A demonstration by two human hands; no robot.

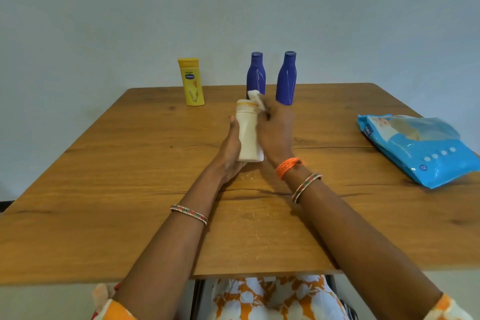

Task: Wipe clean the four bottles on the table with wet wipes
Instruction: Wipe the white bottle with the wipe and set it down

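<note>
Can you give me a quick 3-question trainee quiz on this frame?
1. True or false: the wet wipe is in the right hand.
2. Which bottle is being wiped? A) yellow bottle B) cream bottle C) a blue bottle
3. Fill in: the wipes pack lies on the table's ____ side.

Key
1. True. The right hand's fingers press the wipe against the bottle's cap end.
2. B. The left hand holds it; the yellow one and both blue ones stand at the back.
3. Right.
</note>
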